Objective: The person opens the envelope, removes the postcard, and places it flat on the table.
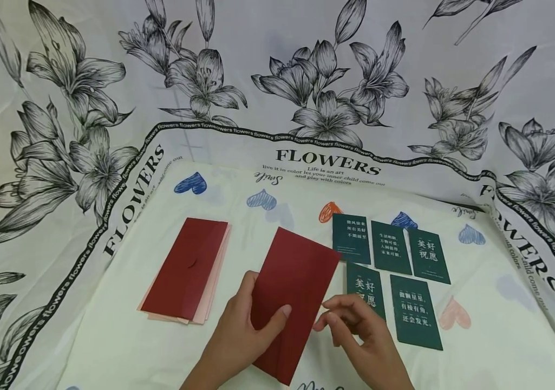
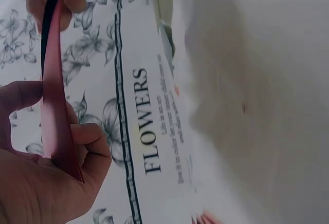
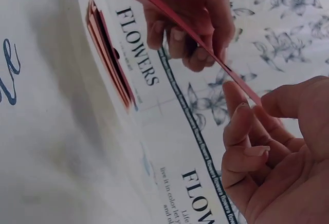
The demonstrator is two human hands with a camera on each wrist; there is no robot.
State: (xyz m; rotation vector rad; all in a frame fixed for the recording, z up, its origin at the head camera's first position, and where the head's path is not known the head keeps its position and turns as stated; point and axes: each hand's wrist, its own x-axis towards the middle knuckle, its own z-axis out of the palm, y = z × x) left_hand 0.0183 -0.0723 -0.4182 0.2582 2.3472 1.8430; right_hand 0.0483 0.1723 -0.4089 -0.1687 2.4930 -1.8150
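My left hand [image 1: 245, 330] grips a dark red paper envelope [image 1: 294, 281], thumb across its front and fingers behind. The envelope is tilted above the table, and its edge shows a narrow dark gap in the left wrist view. My right hand [image 1: 365, 338] is at the envelope's right edge, fingers curled; in the right wrist view its thumb [image 3: 285, 98] and fingertips pinch that edge. To the left lies a stack of envelopes [image 1: 187, 268], a red one on top and pale pink ones under it.
Several dark green cards with white writing lie to the right, among them an upper card [image 1: 350, 238] and a lower card [image 1: 416, 311], one partly behind my right hand. A white tablecloth [image 1: 111, 336] with printed hearts covers the table. A flower-printed cloth [image 1: 238, 65] hangs behind.
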